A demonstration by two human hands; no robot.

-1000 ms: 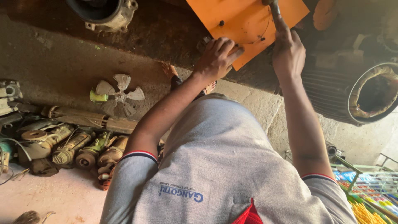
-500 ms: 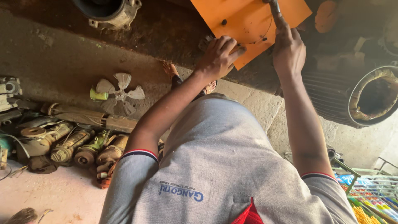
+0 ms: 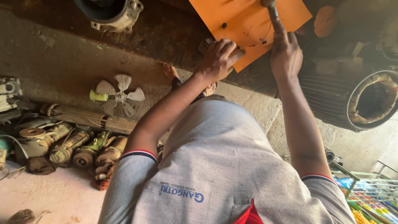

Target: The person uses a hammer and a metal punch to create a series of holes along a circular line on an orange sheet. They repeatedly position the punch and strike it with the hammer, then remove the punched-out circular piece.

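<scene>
While my left hand [image 3: 219, 59] presses flat on the orange sheet [image 3: 244, 25], my right hand [image 3: 285, 52] grips a tool [image 3: 271, 10]; a motor housing [image 3: 352, 99] sits beside it, with a fan blade [image 3: 118, 96] on the floor.

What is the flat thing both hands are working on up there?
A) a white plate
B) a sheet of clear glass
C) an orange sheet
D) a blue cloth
C: the left hand presses flat on an orange sheet, while the right hand holds a slim tool against it.
</scene>
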